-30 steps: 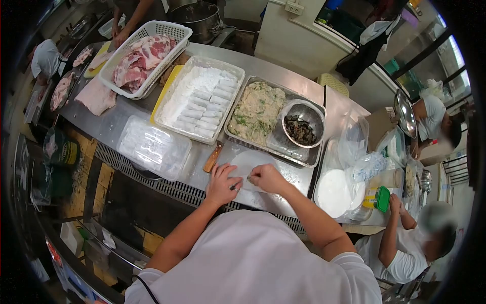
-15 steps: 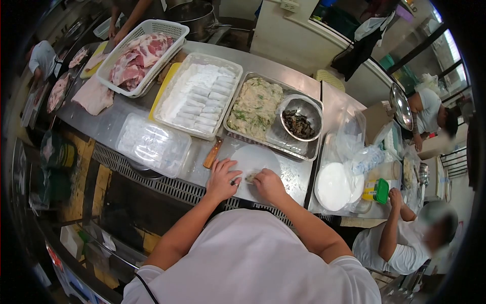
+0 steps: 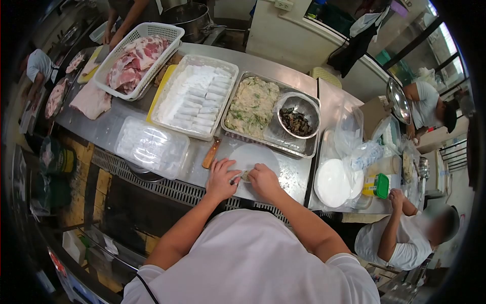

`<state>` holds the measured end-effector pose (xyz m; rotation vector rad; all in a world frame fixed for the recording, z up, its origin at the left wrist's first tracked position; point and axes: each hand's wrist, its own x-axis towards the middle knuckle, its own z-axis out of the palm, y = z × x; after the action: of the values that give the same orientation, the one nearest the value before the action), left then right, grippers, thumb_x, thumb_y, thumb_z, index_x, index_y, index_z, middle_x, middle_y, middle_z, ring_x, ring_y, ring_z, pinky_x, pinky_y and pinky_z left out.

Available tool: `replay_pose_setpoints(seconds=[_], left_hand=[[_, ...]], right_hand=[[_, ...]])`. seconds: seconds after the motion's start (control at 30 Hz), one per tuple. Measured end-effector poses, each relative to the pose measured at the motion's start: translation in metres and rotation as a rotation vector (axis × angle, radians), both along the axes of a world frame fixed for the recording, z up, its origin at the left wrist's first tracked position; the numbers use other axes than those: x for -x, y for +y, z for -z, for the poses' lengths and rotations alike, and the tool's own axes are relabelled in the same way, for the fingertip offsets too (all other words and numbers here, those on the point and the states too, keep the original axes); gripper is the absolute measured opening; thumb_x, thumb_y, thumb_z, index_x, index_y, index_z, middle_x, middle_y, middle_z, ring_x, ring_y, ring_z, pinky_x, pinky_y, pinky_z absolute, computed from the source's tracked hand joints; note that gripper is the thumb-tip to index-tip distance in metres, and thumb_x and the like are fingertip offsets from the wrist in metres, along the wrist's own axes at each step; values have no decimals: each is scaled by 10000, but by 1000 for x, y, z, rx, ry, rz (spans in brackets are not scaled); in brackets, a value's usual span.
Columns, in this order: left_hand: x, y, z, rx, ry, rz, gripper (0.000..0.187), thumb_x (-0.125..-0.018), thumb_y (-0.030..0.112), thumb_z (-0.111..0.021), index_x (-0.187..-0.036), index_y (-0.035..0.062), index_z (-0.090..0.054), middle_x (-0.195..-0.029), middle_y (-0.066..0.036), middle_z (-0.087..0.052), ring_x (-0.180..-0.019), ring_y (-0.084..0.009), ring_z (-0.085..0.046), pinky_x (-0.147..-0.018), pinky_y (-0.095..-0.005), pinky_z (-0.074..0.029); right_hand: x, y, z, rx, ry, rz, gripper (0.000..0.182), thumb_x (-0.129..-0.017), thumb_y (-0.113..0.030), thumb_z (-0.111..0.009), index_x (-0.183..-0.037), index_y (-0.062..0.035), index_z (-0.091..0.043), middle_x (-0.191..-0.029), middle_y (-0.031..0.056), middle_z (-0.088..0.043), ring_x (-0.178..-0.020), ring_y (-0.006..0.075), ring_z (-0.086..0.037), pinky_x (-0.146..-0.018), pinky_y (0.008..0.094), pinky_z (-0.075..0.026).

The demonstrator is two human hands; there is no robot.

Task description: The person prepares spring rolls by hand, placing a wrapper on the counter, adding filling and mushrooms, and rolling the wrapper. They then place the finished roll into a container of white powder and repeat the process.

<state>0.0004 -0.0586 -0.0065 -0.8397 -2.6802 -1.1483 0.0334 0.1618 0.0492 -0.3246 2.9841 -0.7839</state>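
A thin, round, whitish wrapper (image 3: 257, 155) lies flat on the metal table in front of me. Near its close edge sits a small lump of filling (image 3: 245, 176), partly covered by my fingers. My left hand (image 3: 221, 180) rests at the wrapper's left side, fingers stretched out and thumb beside the filling. From the right, my right hand (image 3: 265, 183) has its fingers closed together at the filling's other end. A wooden-handled tool (image 3: 211, 153), its far end hidden, lies just beyond my left fingers. Behind the wrapper stands a metal tray (image 3: 283, 148) of pale filling with green bits (image 3: 251, 104).
A steel bowl (image 3: 315, 115) of dark pieces sits in that tray. White rolls (image 3: 202, 104) lie in powder in a plastic tub (image 3: 158, 117). Left are a lidded container (image 3: 151, 147) and a basket (image 3: 177, 33) of raw meat. White round sheets (image 3: 331, 183) lie right, near co-workers.
My right hand has shifted slightly left along the filling, and its fingers are drawn closer together. My left hand stays nearly where it was. The view has shifted slightly.
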Motion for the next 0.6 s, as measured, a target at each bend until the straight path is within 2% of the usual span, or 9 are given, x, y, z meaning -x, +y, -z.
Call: replay_pose_setpoints(seconds=[0.07, 0.23, 0.33, 0.43, 0.6], left_hand=[[1, 0, 0, -5, -2, 3, 274, -844, 191, -842, -1117, 167, -838, -1433, -92, -659, -1460, -370, -511, -1293, -624, -294], [0, 0, -1, -1, -3, 1, 276, -839, 188, -845, -1114, 166, -839, -1436, -90, -659, -1458, -369, -516, -1294, -621, -295], [0, 0, -2, 4, -11, -3, 275, -834, 183, -848, -1108, 163, -840, -1441, -88, -659, -1460, -366, -516, -1295, -616, -297], [1, 1, -4, 10, -10, 1, 270, -831, 180, -851, -1100, 160, -841, -1437, -87, -659, -1459, -362, -517, -1296, -612, -298], [1, 2, -7, 21, -17, -4, 259, -831, 175, -851, -1090, 158, -844, -1427, -88, -659, -1458, -358, -519, -1297, -612, -298]], right_hand=[[1, 3, 3, 7, -5, 8, 126, -889, -112, -737, -988, -50, -783, -994, 167, -674, -1038, 373, -691, -935, 468, -594], [-5, 12, -28, -14, -78, 74, 228, -897, -144, -758, -1098, -38, -778, -1085, 183, -679, -1079, 397, -693, -959, 479, -596], [-3, 28, -8, 19, -224, 42, 276, -907, -155, -764, -1154, -35, -771, -1137, 191, -681, -1080, 410, -699, -952, 490, -601], [-8, 34, -5, 73, -188, 91, 267, -908, -161, -787, -1142, -33, -802, -1054, 185, -688, -1000, 407, -714, -908, 488, -600], [-11, 36, -4, 97, -192, 157, 175, -940, -100, -717, -1063, -36, -824, -1054, 190, -722, -981, 423, -725, -915, 504, -607]])
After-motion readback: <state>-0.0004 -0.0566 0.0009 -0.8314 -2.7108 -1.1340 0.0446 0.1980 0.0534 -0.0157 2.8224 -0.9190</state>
